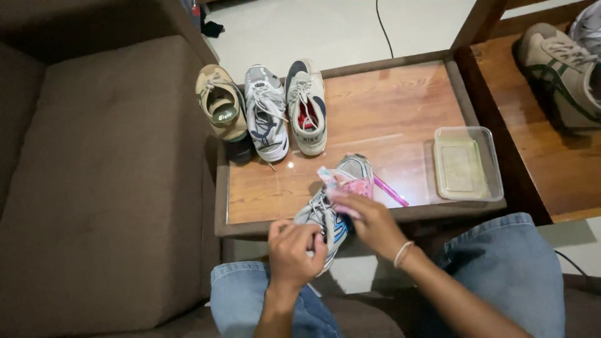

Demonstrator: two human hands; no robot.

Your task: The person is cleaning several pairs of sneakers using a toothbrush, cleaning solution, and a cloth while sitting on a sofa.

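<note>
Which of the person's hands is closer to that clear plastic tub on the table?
Right. The right hand rests on the sneaker at the table's front edge, left of the tub; the left hand grips the shoe's near end, farther left and below.

White/grey sneaker [335, 206] w/ blue accents, pink patterned cloth [350, 186], pink stick [391, 191], clear tub [467, 163] w/ yellowish tint, reddish-brown wood counter [388, 112], brown sofa [106, 188], blue jeans [507, 263].

Three sneakers [263, 109] stand in a row at the far left corner of a glass-topped wooden table [388, 100]; a clear plastic container [467, 163] sits near its right edge, a brown sofa [94, 188] left of it.
</note>
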